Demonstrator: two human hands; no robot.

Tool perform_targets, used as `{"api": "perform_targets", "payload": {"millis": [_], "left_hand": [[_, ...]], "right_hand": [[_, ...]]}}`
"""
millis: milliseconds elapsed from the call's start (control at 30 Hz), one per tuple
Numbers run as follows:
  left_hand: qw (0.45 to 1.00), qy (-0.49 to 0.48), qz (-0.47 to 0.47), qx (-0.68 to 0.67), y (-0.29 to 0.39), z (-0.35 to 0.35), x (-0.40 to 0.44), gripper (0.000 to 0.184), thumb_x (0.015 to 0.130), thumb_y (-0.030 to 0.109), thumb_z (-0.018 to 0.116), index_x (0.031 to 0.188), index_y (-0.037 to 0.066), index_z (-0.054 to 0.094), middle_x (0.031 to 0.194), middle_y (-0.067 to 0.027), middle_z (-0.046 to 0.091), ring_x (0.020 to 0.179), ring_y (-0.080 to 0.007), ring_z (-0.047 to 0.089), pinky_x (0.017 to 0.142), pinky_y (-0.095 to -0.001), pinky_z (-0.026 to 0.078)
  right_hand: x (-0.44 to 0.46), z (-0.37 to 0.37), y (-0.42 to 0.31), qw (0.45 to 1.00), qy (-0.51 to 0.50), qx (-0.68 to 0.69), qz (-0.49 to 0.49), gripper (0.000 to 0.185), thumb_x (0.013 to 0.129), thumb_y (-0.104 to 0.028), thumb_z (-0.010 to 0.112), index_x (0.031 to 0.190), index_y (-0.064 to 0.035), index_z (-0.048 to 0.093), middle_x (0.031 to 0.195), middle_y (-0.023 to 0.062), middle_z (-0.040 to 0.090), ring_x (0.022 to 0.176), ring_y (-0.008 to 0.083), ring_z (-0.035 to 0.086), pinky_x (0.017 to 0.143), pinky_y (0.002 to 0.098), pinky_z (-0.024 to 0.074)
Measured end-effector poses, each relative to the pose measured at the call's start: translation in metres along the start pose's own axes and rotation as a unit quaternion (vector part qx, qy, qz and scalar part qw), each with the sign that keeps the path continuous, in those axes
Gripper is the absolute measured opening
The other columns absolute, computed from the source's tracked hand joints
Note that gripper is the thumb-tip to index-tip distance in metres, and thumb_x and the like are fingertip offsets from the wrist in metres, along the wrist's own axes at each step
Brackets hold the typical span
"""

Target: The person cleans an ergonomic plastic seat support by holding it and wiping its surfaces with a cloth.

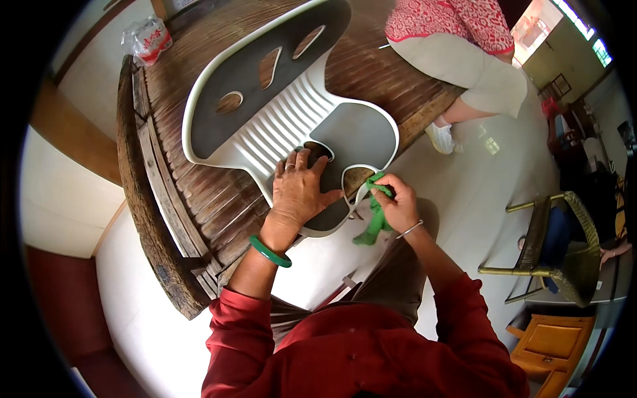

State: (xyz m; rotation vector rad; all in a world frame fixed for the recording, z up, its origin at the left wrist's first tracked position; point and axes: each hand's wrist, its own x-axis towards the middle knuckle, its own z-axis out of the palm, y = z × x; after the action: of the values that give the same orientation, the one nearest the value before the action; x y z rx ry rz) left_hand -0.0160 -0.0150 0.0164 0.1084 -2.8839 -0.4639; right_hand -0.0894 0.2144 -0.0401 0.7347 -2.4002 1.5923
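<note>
A white seat shell with grey padding (361,132) lies on a slatted wooden bench (219,212), its ribbed middle and cut-out back pointing away from me. My left hand (298,189) rests on the near grey part, fingers spread beside an oval opening, holding nothing. A green bangle is on that wrist. At the front edge of the seat, my right hand (397,204) pinches a green cloth (377,222) against the white rim near a second opening. Part of the cloth hangs down below the rim.
A person in a patterned red top (451,23) sits on the bench's far right. A plastic-wrapped pack (147,41) lies at the back left. On the right stand a chair (557,255) and a wooden cabinet (554,338). A rough log rail (149,219) edges the bench.
</note>
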Motion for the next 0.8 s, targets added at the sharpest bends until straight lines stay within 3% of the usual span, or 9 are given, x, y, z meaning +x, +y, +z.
{"api": "perform_targets", "payload": {"millis": [33, 100, 167, 200, 267, 300, 367, 700, 800], "left_hand": [[1.000, -0.007, 0.003, 0.000, 0.000, 0.000, 0.001, 0.075, 0.073, 0.053, 0.080, 0.135, 0.015, 0.061, 0.141, -0.0195, 0.050, 0.131, -0.0373, 0.049, 0.110, -0.0494, 0.038], [1.000, -0.014, -0.003, 0.000, 0.002, -0.001, 0.000, 0.077, 0.073, 0.052, 0.079, 0.136, 0.014, 0.058, 0.142, -0.0210, 0.049, 0.132, -0.0384, 0.047, 0.111, -0.0504, 0.037], [0.999, -0.027, 0.001, 0.019, 0.003, 0.000, 0.000, 0.078, 0.075, 0.052, 0.078, 0.139, 0.015, 0.055, 0.143, -0.0212, 0.048, 0.133, -0.0406, 0.046, 0.111, -0.0524, 0.035], [1.000, -0.025, -0.002, 0.017, 0.004, -0.001, 0.000, 0.078, 0.075, 0.052, 0.078, 0.139, 0.015, 0.055, 0.143, -0.0212, 0.048, 0.133, -0.0406, 0.046, 0.111, -0.0524, 0.035], [0.998, -0.053, -0.006, 0.033, 0.008, -0.002, 0.001, 0.077, 0.079, 0.054, 0.073, 0.142, 0.014, 0.051, 0.143, -0.0223, 0.047, 0.134, -0.0432, 0.043, 0.111, -0.0554, 0.033], [0.998, -0.050, -0.010, 0.029, 0.008, -0.001, -0.001, 0.077, 0.079, 0.054, 0.073, 0.142, 0.014, 0.051, 0.143, -0.0223, 0.047, 0.134, -0.0432, 0.043, 0.111, -0.0554, 0.033], [0.998, -0.030, 0.004, 0.053, 0.008, 0.002, -0.003, 0.075, 0.083, 0.055, 0.067, 0.143, 0.013, 0.050, 0.144, -0.0240, 0.045, 0.134, -0.0451, 0.042, 0.112, -0.0579, 0.030], [0.997, -0.048, 0.010, 0.057, 0.017, 0.005, -0.004, 0.070, 0.088, 0.047, 0.063, 0.151, 0.027, 0.040, 0.148, -0.0320, 0.038, 0.137, -0.0560, 0.033, 0.112, -0.0670, 0.024], [0.997, -0.052, 0.002, 0.051, 0.018, 0.004, -0.002, 0.070, 0.087, 0.047, 0.065, 0.151, 0.028, 0.042, 0.148, -0.0315, 0.038, 0.137, -0.0552, 0.034, 0.111, -0.0669, 0.025]], "right_hand": [[0.009, -0.005, -0.009, 0.999, -0.045, 0.003, 0.022, 0.015, 0.083, -0.001, 0.072, 0.094, -0.0043, 0.064, 0.084, 0.0091, 0.066, 0.073, 0.0194, 0.064, 0.067, 0.0311, 0.0506], [0.040, -0.011, -0.033, 0.994, 0.022, -0.052, -0.094, 0.014, 0.082, -0.003, 0.071, 0.095, -0.0052, 0.065, 0.089, 0.0120, 0.069, 0.073, 0.0272, 0.066, 0.066, 0.0341, 0.0518], [0.071, -0.009, -0.069, 0.985, 0.040, -0.118, -0.120, 0.013, 0.081, -0.008, 0.071, 0.094, -0.0067, 0.067, 0.092, 0.0088, 0.071, 0.081, 0.0301, 0.065, 0.071, 0.0371, 0.0519], [0.085, -0.001, -0.069, 0.985, 0.037, -0.119, -0.122, 0.013, 0.081, -0.008, 0.071, 0.094, -0.0067, 0.067, 0.092, 0.0088, 0.071, 0.081, 0.0301, 0.065, 0.071, 0.0371, 0.0519], [0.110, 0.014, -0.064, 0.928, 0.011, -0.246, -0.280, 0.015, 0.080, -0.008, 0.072, 0.096, -0.0081, 0.072, 0.096, 0.0063, 0.071, 0.098, 0.0257, 0.063, 0.086, 0.0366, 0.0494], [0.116, 0.024, -0.049, 0.909, -0.015, -0.294, -0.294, 0.018, 0.078, -0.009, 0.072, 0.096, -0.0094, 0.074, 0.100, 0.0037, 0.071, 0.105, 0.0258, 0.058, 0.091, 0.0395, 0.0457], [0.123, 0.034, -0.024, 0.904, -0.008, -0.278, -0.325, 0.018, 0.077, -0.010, 0.072, 0.095, -0.0105, 0.074, 0.100, 0.0032, 0.068, 0.100, 0.0271, 0.058, 0.089, 0.0413, 0.0453], [0.134, 0.064, -0.020, 0.930, 0.004, -0.272, -0.246, 0.021, 0.077, -0.008, 0.071, 0.097, -0.0083, 0.076, 0.099, 0.0063, 0.066, 0.094, 0.0285, 0.057, 0.084, 0.0386, 0.0487], [0.113, 0.061, -0.029, 0.939, -0.102, -0.180, -0.276, 0.022, 0.073, -0.003, 0.069, 0.094, -0.0073, 0.075, 0.098, 0.0062, 0.066, 0.092, 0.0293, 0.059, 0.083, 0.0383, 0.0499]]}}
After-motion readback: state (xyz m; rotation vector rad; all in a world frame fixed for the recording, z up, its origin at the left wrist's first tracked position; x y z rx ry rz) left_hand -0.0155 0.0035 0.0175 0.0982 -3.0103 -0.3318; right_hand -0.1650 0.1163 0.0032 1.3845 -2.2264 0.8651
